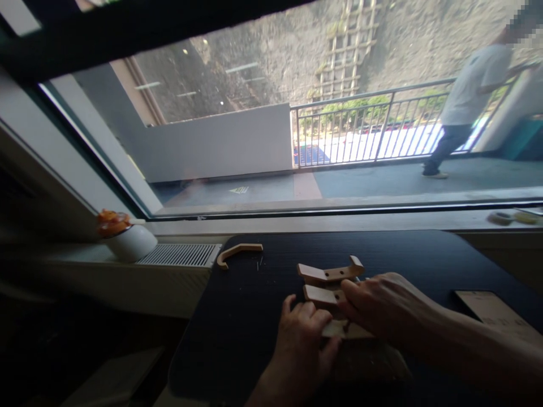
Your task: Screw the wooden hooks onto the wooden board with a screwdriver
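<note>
Wood (357,333) in L hand (303,333) — R hand (384,299) close

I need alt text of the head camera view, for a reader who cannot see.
A left hand and right hand handle bent wooden pieces on a dark table. Another bent piece lies near its far left corner; outside, a person is beside a railing.

Dark table (237,328) beside bright window (254,138)
</note>
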A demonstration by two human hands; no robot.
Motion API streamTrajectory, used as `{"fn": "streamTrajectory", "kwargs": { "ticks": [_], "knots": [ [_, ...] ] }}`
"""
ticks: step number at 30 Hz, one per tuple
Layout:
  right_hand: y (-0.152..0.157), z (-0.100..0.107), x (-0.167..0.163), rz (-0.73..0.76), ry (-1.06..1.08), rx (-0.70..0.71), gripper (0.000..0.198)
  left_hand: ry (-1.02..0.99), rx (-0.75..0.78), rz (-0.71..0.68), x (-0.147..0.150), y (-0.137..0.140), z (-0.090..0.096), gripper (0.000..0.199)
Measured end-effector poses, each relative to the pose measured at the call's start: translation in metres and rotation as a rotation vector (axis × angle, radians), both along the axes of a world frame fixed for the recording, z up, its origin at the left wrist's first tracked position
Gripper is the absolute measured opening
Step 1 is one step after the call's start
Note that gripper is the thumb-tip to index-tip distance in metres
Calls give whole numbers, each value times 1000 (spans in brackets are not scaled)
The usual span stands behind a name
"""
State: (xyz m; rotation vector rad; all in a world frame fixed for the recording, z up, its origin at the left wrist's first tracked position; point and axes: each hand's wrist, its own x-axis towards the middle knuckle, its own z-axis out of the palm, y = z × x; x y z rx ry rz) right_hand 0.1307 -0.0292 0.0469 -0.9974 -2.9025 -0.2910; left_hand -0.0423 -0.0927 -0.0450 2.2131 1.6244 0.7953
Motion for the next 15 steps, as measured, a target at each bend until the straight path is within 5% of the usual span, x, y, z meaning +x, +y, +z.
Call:
{"fn": "streamTrajectory", "kwargs": {
  "ticks": [4,7,11,15],
  "knots": [
    [-5,14,-1,20,56,-64,9,7,-10,2,0,-2,3,20],
    [-8,17,3,152,54,-123,24,14,-11,0,0,-1,5,20],
    [-5,11,7,276,8,-154,19,18,-30,-11,0,0,6,20],
    [-1,-2,9,238,16,-96,16,20,-35,-7,0,0,6,19]
  ]
}}
